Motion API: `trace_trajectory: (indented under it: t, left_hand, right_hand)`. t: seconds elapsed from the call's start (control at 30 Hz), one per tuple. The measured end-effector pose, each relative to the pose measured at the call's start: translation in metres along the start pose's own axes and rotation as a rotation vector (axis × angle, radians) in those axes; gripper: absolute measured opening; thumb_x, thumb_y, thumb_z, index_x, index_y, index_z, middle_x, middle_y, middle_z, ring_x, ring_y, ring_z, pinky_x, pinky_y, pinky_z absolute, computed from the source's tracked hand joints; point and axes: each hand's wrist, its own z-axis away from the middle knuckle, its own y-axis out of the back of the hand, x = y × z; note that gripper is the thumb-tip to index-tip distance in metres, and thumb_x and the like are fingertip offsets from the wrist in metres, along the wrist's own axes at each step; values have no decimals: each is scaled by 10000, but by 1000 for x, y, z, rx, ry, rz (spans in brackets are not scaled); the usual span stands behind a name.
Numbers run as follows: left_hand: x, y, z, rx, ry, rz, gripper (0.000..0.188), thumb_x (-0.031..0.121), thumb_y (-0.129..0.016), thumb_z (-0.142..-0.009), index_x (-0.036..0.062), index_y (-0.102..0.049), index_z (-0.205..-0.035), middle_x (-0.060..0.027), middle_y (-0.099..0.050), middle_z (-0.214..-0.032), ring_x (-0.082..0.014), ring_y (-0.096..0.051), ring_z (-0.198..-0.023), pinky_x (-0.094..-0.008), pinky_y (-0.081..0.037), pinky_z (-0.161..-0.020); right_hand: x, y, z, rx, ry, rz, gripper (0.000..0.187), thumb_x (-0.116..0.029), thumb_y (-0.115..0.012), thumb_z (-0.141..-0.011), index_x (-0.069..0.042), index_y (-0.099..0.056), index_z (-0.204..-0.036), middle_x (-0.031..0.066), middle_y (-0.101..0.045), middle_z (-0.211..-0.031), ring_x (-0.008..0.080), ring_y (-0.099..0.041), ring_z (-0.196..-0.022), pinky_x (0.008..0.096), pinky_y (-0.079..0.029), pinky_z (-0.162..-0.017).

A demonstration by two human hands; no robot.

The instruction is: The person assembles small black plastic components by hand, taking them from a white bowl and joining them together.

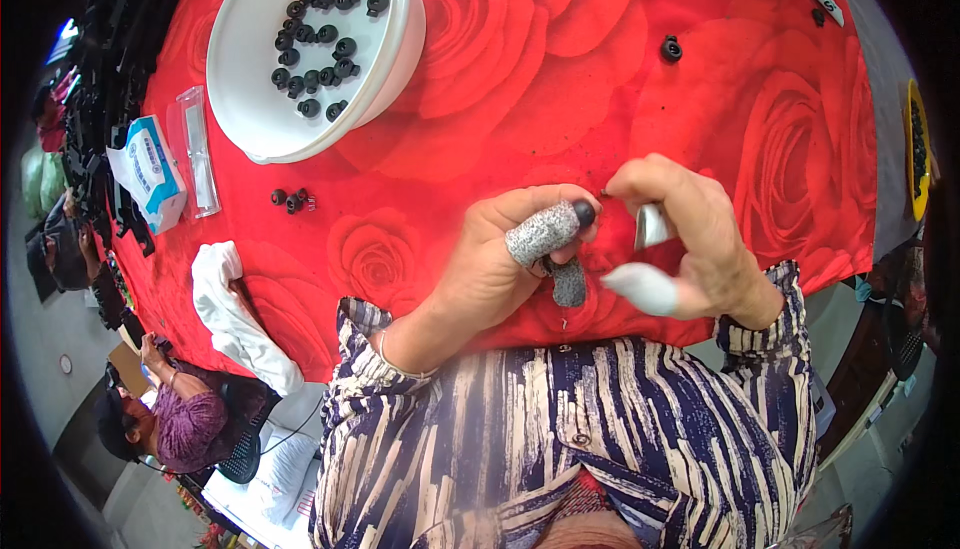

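My left hand (505, 259) wears grey finger cots on thumb and a finger and pinches a small black round part (585, 212) at its fingertips. My right hand (680, 234) is close beside it, fingers curled, with a white cot on one finger and a small metal tool (652, 225) held in the grip; its fingertips meet the left hand's near the black part. Both hands hover over a red rose-print tablecloth (520, 119). A white bowl (395, 59) holding several black round parts (315, 44) stands at the upper left.
Loose black parts (290, 198) lie below the bowl, others (671, 48) at the top right. A tissue pack (150, 174), a clear plastic packet (197, 152) and a white cloth (235, 314) lie at the left edge. Another person (175, 419) sits at lower left.
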Motion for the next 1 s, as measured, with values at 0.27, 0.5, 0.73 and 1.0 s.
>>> trace_trajectory:
  t: [0.27, 0.5, 0.73, 1.0]
  left_hand:
    - [-3, 7, 3, -69, -23, -31, 281, 101, -608, -883, -9, -604, -1142, -54, -620, -923, -78, -522, -738, -205, -430, -671]
    - [-6, 7, 1, -79, 2, 33, 291, 90, -599, -888, 2, -592, -1165, -82, -635, -950, -90, -543, -752, -214, -448, -686]
    - [-6, 7, 1, -69, 14, 59, 297, 93, -598, -887, 14, -588, -1174, -98, -632, -951, -100, -544, -754, -221, -450, -685]
    - [-5, 7, 1, -81, 49, 60, 288, 92, -588, -893, 26, -594, -1173, -91, -616, -926, -98, -520, -743, -207, -426, -655]
  right_hand:
    - [5, 4, 3, -59, -141, -85, 250, -55, -613, -796, 4, -535, -1025, 116, -530, -787, 254, -544, -659, 345, -432, -583]
    - [4, -1, 5, -22, -110, 25, 197, -52, -589, -840, 15, -548, -1020, 100, -534, -772, 217, -519, -657, 316, -402, -574]
    - [6, -4, 6, 2, -104, 50, 216, -33, -612, -814, 15, -548, -1014, 108, -525, -765, 232, -519, -647, 325, -400, -560]
    - [5, -2, 5, -10, -88, 49, 222, -20, -621, -799, 16, -554, -1008, 107, -520, -757, 231, -518, -632, 321, -402, -553]
